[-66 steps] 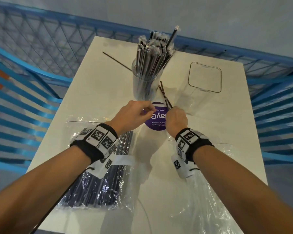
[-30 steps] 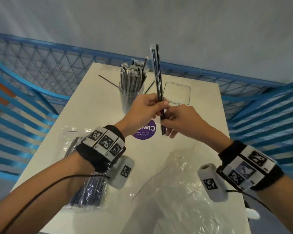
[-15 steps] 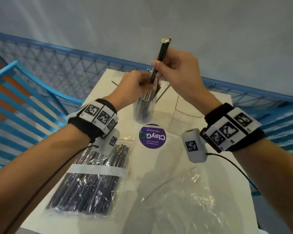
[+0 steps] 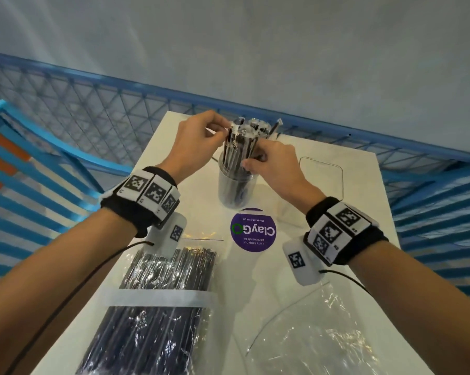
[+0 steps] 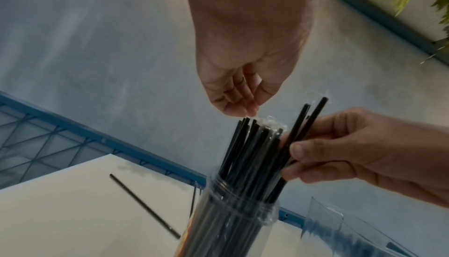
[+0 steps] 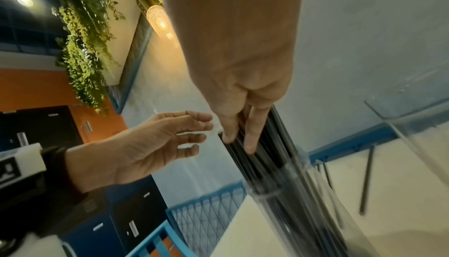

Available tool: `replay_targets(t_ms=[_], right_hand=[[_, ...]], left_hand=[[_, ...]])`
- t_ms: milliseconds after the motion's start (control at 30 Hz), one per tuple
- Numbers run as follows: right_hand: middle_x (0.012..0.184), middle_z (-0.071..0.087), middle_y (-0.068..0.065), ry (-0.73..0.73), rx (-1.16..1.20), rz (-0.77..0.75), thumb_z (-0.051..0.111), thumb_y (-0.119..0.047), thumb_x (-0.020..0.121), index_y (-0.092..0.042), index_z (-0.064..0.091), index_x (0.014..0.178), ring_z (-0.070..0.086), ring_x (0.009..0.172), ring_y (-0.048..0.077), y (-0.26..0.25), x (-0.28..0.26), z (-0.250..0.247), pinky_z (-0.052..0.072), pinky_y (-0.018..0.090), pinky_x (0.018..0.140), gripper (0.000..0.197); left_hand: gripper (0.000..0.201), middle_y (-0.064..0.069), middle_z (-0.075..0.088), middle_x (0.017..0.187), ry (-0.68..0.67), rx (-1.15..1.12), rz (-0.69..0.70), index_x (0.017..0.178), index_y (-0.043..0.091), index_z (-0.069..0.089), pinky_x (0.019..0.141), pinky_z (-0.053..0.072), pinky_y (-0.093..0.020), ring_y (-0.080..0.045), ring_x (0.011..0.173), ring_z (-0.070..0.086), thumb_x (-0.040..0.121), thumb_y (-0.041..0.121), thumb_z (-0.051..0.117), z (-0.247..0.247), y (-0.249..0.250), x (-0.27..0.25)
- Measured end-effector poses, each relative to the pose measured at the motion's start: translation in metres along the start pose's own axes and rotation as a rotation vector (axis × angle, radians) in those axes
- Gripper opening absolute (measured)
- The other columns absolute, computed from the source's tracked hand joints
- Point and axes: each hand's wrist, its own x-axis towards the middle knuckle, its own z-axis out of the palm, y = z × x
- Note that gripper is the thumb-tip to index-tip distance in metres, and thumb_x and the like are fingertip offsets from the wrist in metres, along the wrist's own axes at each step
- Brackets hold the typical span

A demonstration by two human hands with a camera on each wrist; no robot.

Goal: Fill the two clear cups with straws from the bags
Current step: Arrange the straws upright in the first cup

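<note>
A round clear cup stands mid-table, packed with black wrapped straws. My right hand grips two straws at the cup's right side; they stand in the cup and stick up above the others. My left hand hovers at the bundle's top left, its relaxed fingertips touching the straw tips. To the right stands the square clear cup, with no straws in it. A bag of black straws lies near left, and a flat clear bag lies near right.
A loose straw lies on the white table behind the round cup, and another lies near the square cup. A purple sticker sits in front of the cup. Blue railing and blue chairs surround the table.
My right hand has come down from above the cup, lowering its straws into the bundle. The left hand has shifted to the straw tips. Earlier both hands lifted these straws off the table.
</note>
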Motion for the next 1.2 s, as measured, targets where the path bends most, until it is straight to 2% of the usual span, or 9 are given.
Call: replay_targets(t_ms=[100, 233, 333, 433, 600, 700, 833, 1000, 1200], right_hand=[[0.091, 0.071, 0.007, -0.007, -0.027, 0.019, 0.07, -0.014, 0.084, -0.008, 0.062, 0.114, 0.065, 0.062, 0.003, -0.012, 0.003, -0.027, 0.053, 0.013, 0.067, 0.032], [0.064, 0.068, 0.012, 0.139, 0.125, 0.015, 0.06, -0.005, 0.088, -0.003, 0.064, 0.096, 0.069, 0.05, 0.011, -0.023, 0.023, -0.08, 0.057, 0.022, 0.051, 0.01], [0.064, 0.066, 0.016, 0.159, 0.181, 0.113, 0.054, 0.0, 0.086, 0.003, 0.064, 0.091, 0.07, 0.052, 0.016, -0.012, 0.065, -0.1, 0.06, 0.03, 0.054, 0.012], [0.068, 0.067, 0.016, 0.054, 0.11, 0.269, 0.055, 0.001, 0.088, 0.01, 0.063, 0.1, 0.069, 0.055, 0.014, 0.012, 0.107, -0.101, 0.061, 0.028, 0.061, 0.017], [0.09, 0.073, 0.021, -0.305, -0.29, 0.379, 0.058, -0.01, 0.089, 0.007, 0.066, 0.103, 0.069, 0.071, 0.026, 0.048, 0.156, -0.086, 0.059, 0.038, 0.08, 0.023], [0.1, 0.07, 0.018, -0.616, -0.625, 0.313, 0.059, -0.018, 0.092, -0.001, 0.06, 0.118, 0.066, 0.077, 0.026, 0.057, 0.181, -0.077, 0.058, 0.035, 0.075, 0.03], [0.127, 0.057, 0.014, -0.848, -1.129, 0.049, 0.049, -0.02, 0.097, -0.003, 0.053, 0.127, 0.057, 0.107, 0.03, 0.067, 0.213, -0.058, 0.047, 0.035, 0.081, 0.034], [0.13, 0.049, 0.015, -0.943, -1.27, -0.202, 0.044, -0.012, 0.098, -0.008, 0.045, 0.132, 0.054, 0.111, 0.034, 0.088, 0.249, -0.025, 0.046, 0.038, 0.084, 0.034], [0.143, 0.039, 0.012, -1.022, -1.311, -0.296, 0.044, -0.009, 0.097, -0.014, 0.038, 0.139, 0.048, 0.122, 0.031, 0.118, 0.262, 0.017, 0.04, 0.037, 0.09, 0.043]], left_hand=[[0.013, 0.005, 0.067, 0.084, -0.033, -0.043, 0.014, 0.095, 0.018, 0.066, 0.061, 0.048, -0.018, -0.011, 0.067, 0.065, 0.086, 0.013, 0.059, -0.008, 0.001, 0.016], [0.014, 0.002, 0.066, 0.085, -0.063, -0.033, 0.022, 0.1, 0.013, 0.066, 0.06, 0.05, -0.019, -0.011, 0.068, 0.065, 0.087, 0.012, 0.059, -0.022, -0.001, 0.045], [0.015, 0.001, 0.067, 0.084, -0.091, 0.033, 0.031, 0.1, 0.012, 0.066, 0.06, 0.05, -0.018, -0.012, 0.07, 0.066, 0.087, 0.012, 0.058, -0.026, -0.007, 0.068], [0.015, -0.001, 0.067, 0.087, -0.144, 0.156, 0.035, 0.102, 0.009, 0.066, 0.056, 0.046, -0.008, -0.014, 0.071, 0.067, 0.089, 0.011, 0.058, -0.025, -0.019, 0.09], [0.018, -0.007, 0.068, 0.095, -0.352, 0.44, 0.058, 0.106, 0.008, 0.066, 0.073, 0.044, -0.027, -0.019, 0.079, 0.058, 0.089, 0.012, 0.059, -0.016, -0.06, 0.12], [0.019, -0.006, 0.07, 0.097, -0.435, 0.575, 0.053, 0.105, 0.011, 0.067, 0.082, 0.045, -0.032, -0.022, 0.083, 0.06, 0.088, 0.011, 0.058, -0.008, -0.092, 0.134], [0.023, -0.008, 0.068, 0.104, -0.574, 0.666, 0.001, 0.108, 0.011, 0.066, 0.083, 0.046, -0.032, -0.024, 0.091, 0.06, 0.089, 0.009, 0.054, 0.006, -0.129, 0.152], [0.025, -0.007, 0.062, 0.113, -0.715, 0.791, -0.009, 0.112, 0.019, 0.062, 0.084, 0.047, -0.033, -0.027, 0.1, 0.059, 0.09, 0.015, 0.051, 0.028, -0.155, 0.176], [0.023, -0.003, 0.055, 0.119, -0.928, 0.987, 0.244, 0.115, 0.019, 0.055, 0.081, 0.041, -0.029, -0.024, 0.108, 0.055, 0.092, 0.02, 0.053, 0.057, -0.174, 0.187]])
